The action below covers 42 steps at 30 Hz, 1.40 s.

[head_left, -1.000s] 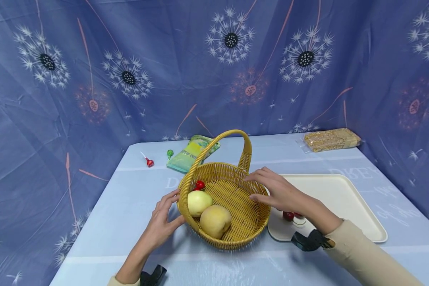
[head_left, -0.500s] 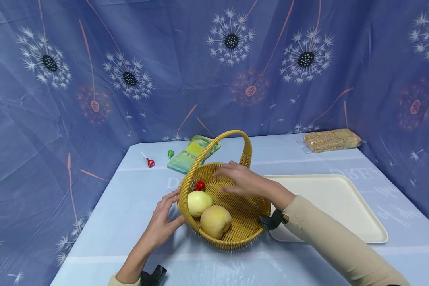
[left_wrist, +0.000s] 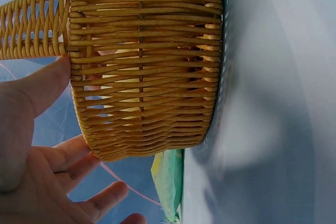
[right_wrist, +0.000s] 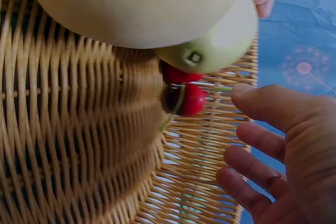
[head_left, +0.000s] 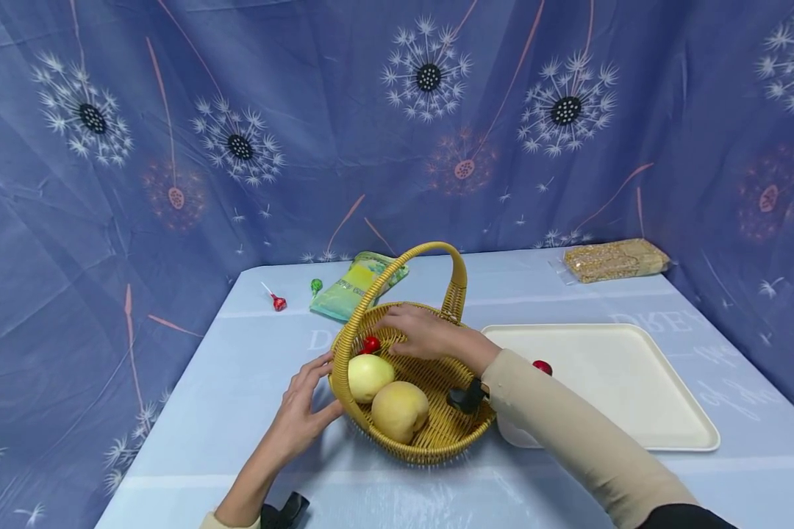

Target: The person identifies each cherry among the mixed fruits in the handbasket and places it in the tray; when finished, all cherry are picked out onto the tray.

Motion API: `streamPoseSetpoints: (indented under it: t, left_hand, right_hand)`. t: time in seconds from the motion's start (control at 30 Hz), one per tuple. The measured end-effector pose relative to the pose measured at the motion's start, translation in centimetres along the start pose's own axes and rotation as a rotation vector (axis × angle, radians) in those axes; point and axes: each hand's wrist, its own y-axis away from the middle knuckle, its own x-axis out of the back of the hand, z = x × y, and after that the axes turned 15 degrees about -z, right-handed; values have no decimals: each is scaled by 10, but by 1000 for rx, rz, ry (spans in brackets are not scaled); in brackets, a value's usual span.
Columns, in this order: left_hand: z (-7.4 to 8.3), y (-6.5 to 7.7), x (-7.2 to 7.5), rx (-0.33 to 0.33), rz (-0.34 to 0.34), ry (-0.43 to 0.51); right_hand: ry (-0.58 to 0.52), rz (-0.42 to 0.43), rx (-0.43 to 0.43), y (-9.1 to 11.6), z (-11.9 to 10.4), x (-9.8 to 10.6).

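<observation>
A yellow wicker basket (head_left: 430,454) with an arched handle stands mid-table. My left hand (head_left: 302,411) touches its left side; in the left wrist view the thumb and fingertips meet the rim below the handle, fingers extended. Inside lie a large yellow peach-like fruit (head_left: 400,411), a pale green apple-like fruit (head_left: 369,378) and red cherries (head_left: 371,344), all at the left. My right hand (head_left: 430,334) reaches over the basket beside the cherries. In the right wrist view its thumb is by a green cherry stem (right_wrist: 218,89), and nothing is visibly gripped; contact is unclear.
A cream tray (head_left: 622,389) at the right bears a red fruit (head_left: 542,366), partly hidden by the right sleeve. Behind the basket lie a green-yellow packet (head_left: 351,290), a green lollipop (head_left: 315,284) and a red lollipop (head_left: 279,302). A grain-filled packet (head_left: 615,260) lies back right.
My right hand has moved left from the basket's right rim, over the basket, and down toward the cherries. My left hand and the basket stay in place.
</observation>
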Motion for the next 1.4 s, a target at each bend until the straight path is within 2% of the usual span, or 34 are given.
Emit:
streamPoseSetpoints:
  t: [0.23,0.6,0.8,1.17,1.4]
  left_hand:
    - [1,0,0,0,1,-9]
    - [0,0,0,-14,9,-7]
    - [-1,0,0,-24,11,-13]
    - [-2,0,0,-25,16,-12]
    - [-1,0,0,-12,11,-10]
  right_hand:
    - [34,-62,-30,-14,2,-13]
    - [152,-95,3,-27,6,-23]
    - [181,-128,-3,-31,7,-25]
    - [135,-177,-46,-27,9,-24]
    - [72,-139,-47,-19,8,-19]
